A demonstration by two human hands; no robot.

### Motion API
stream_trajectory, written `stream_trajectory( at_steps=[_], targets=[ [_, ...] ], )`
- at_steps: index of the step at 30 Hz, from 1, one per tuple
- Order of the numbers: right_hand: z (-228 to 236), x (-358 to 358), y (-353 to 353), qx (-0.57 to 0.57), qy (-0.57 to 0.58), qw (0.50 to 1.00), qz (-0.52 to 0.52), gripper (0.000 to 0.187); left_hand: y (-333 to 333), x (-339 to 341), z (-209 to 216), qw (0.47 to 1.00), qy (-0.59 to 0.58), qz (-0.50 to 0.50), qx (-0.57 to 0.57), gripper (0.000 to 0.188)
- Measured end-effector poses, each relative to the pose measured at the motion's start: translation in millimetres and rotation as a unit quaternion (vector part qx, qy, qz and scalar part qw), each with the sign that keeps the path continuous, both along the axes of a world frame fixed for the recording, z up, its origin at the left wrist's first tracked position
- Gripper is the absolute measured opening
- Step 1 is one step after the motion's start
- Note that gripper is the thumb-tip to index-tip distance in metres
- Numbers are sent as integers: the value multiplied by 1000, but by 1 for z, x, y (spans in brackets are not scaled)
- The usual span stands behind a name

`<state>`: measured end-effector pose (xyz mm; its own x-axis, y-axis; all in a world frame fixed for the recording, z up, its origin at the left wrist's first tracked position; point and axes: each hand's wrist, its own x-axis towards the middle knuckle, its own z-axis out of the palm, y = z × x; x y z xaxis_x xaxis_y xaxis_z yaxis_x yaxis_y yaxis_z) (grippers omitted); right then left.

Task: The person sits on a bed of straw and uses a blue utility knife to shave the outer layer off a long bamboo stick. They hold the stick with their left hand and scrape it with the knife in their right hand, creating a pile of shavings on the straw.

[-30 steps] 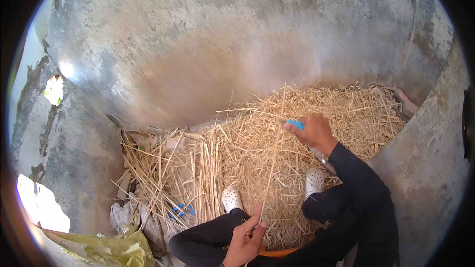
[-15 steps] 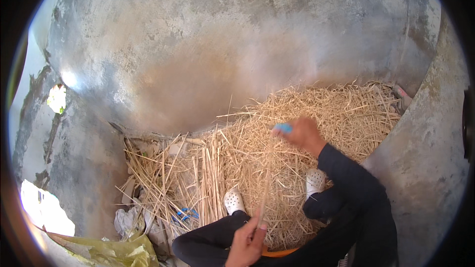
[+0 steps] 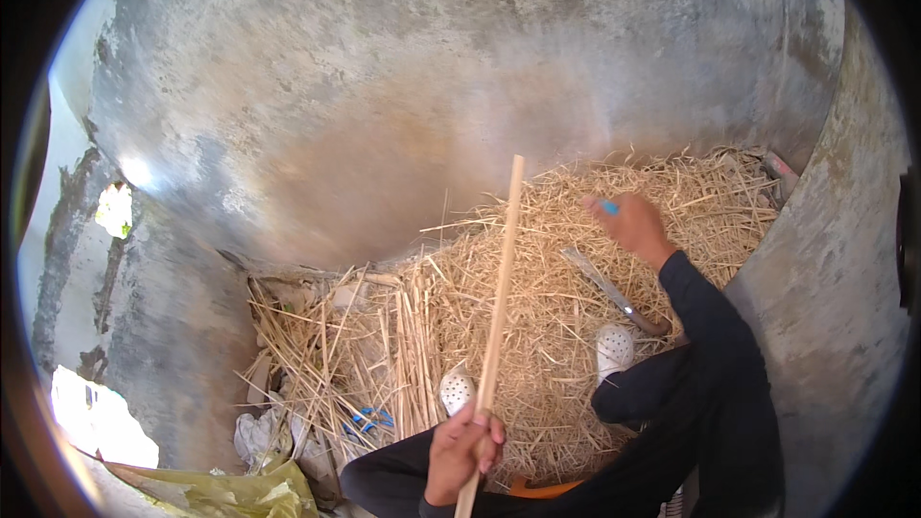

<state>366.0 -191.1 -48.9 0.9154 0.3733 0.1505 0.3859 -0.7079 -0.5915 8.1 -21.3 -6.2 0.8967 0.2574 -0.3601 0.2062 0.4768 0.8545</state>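
A long pale strip of split bamboo or wood (image 3: 502, 293) rises from my left hand (image 3: 460, 453), whose fingers are wrapped round its lower part. Its top end stands against the wall. My right hand (image 3: 630, 226) is over the shavings at the right, apart from the strip, its fingers drawn together. Something small and blue (image 3: 608, 206) shows at its fingers, perhaps wrapped round one; whether anything else is pinched there is hidden. Below that hand a knife (image 3: 614, 294) with a metal blade and brown handle lies on the shavings near my right shoe (image 3: 614, 349).
Straw-like shavings (image 3: 547, 403) cover the floor. Loose strips (image 3: 408, 355) lie at the left, by a blue item (image 3: 369, 419) and crumpled pale plastic (image 3: 257, 437). A yellowish sheet (image 3: 225, 494) is at lower left. Concrete walls (image 3: 384, 115) close in behind and right (image 3: 815, 259).
My right hand has moved right and up, off the strip's upper part. The strip now stands more toward the camera in my left hand. The knife has come into sight.
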Motion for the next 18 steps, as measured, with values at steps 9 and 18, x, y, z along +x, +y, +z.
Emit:
stream_trajectory(
  at_steps=[9, 18],
  targets=[
    [29, -138, 55, -37, -97, 945, 311, 68, 7, 8, 13, 998, -29, -17, 51, 38],
    [15, -136, 70, 28, -193, 929, 315, 75, 9, -3, 12, 997, 8, -33, 74, 36]
  ],
)
